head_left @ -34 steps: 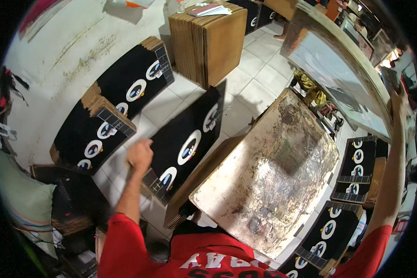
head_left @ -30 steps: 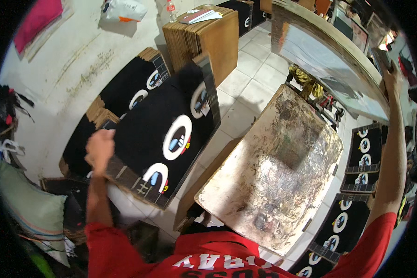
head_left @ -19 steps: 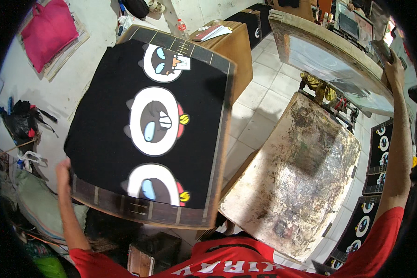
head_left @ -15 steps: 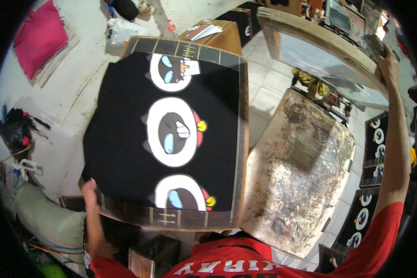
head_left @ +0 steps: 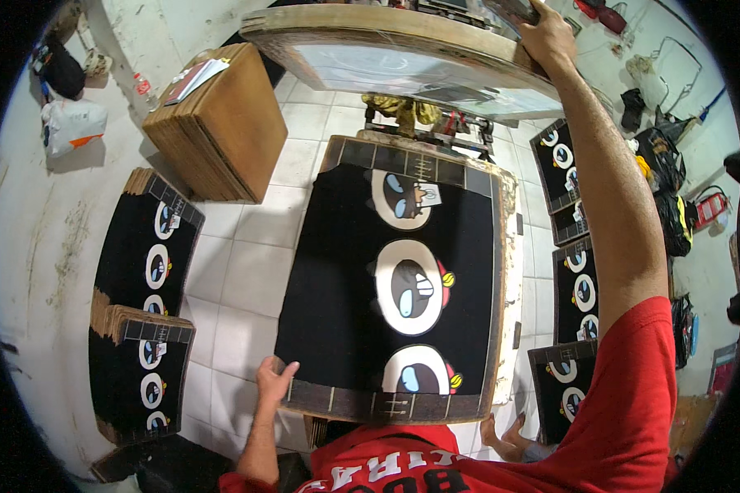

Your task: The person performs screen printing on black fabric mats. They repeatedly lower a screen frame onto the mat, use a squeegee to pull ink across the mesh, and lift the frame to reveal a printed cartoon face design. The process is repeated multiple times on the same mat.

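A board (head_left: 349, 400) with dark marked strips along its edges lies on the stained printing table (head_left: 511, 246). Black fabric (head_left: 329, 271) with three white-ringed cartoon faces covers most of it. My left hand (head_left: 273, 381) grips the board's near left corner, thumb on top and fingers beneath, partly hidden. Beyond the table, a wooden-framed printing screen (head_left: 378, 34) is tilted up. My right hand (head_left: 549, 39) is closed on the upper right part of its frame, arm stretched far forward; a dark piece there is partly cut off by the view's edge.
Brown boards (head_left: 222, 123) stand stacked at the far left. Fabric-covered boards (head_left: 140, 255) lean low along the left wall, and similar printed boards (head_left: 575, 287) line the right. Bare feet (head_left: 510, 435) show near the table's lower right. A fire extinguisher (head_left: 711, 207) is at right.
My view has turned right. The fabric-covered board has moved from the left onto the stained table, my left hand still on its corner. My right hand still holds the raised screen.
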Action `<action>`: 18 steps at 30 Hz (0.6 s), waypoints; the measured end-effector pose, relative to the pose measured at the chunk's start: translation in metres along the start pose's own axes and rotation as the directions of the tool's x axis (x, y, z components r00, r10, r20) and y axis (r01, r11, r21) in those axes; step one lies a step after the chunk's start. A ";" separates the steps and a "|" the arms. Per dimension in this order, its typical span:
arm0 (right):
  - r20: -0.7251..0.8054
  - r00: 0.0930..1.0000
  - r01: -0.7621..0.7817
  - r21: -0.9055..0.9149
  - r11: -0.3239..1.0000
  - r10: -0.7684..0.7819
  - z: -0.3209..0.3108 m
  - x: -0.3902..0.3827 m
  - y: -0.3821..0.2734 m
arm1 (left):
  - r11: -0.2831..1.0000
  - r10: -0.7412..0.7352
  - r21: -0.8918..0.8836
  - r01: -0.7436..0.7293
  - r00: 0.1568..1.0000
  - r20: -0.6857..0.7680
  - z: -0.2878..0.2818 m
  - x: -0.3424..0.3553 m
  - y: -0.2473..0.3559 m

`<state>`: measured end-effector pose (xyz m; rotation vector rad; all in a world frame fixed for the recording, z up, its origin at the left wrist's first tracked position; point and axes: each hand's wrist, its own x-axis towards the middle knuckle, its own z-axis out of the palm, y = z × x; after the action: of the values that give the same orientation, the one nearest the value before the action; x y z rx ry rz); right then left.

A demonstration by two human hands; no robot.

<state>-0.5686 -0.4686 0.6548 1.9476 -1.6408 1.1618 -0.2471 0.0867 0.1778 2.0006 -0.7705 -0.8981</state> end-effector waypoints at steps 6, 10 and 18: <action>0.047 0.999 0.020 0.037 0.999 -0.021 -0.010 0.001 -0.009 | 0.944 0.015 0.329 -0.030 0.999 0.049 0.032 -0.011 0.045; 0.034 0.999 0.009 0.053 0.999 -0.010 -0.005 0.008 -0.008 | 0.910 -0.050 0.413 0.013 0.996 0.078 0.029 -0.010 0.060; 0.118 0.993 -0.013 0.136 0.991 -0.003 -0.008 0.022 -0.013 | 0.852 -0.082 0.520 0.055 0.996 0.029 0.030 -0.010 0.083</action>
<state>-0.5596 -0.4736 0.6797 2.1353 -1.6641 1.2120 -0.2934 0.0403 0.2378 2.4974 -1.0641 -0.8428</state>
